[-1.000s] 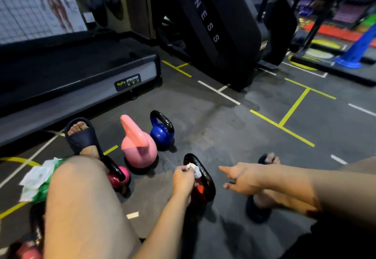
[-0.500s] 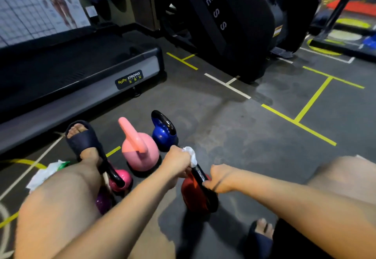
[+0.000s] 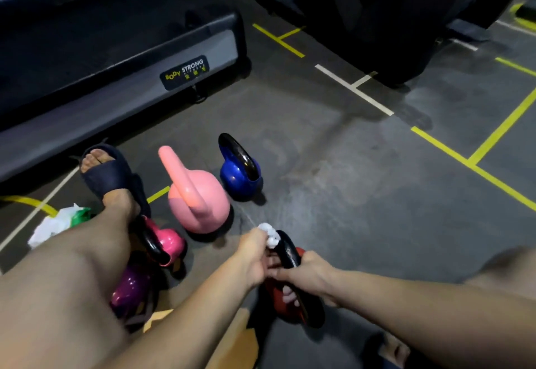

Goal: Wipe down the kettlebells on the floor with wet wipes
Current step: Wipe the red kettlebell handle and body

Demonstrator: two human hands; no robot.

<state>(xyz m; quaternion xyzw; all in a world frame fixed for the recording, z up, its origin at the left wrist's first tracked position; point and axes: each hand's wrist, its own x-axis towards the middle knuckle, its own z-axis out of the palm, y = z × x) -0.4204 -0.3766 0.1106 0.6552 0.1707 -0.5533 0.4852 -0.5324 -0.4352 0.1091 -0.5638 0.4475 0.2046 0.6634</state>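
A red kettlebell (image 3: pixel 285 304) with a black handle stands on the floor between my hands. My left hand (image 3: pixel 255 255) grips a crumpled white wet wipe (image 3: pixel 269 235) and presses it against the top of the handle. My right hand (image 3: pixel 307 278) is curled round the lower part of that handle, steadying it. Beyond them stand a large pink kettlebell (image 3: pixel 200 197) and a blue kettlebell (image 3: pixel 239 175). A small magenta kettlebell (image 3: pixel 168 242) and a purple one (image 3: pixel 130 290) sit beside my left leg, partly hidden by it.
A treadmill deck (image 3: pixel 121 78) runs along the far left. A black gym machine (image 3: pixel 377 20) stands at the top right. A green and white wipes pack (image 3: pixel 61 220) lies by my left foot in a dark slipper (image 3: pixel 107 171). Yellow and white lines mark the grey floor.
My right hand went from open beside the red kettlebell to gripping its handle. My left hand kept the wipe on the handle. The camera tilted downward and closer.
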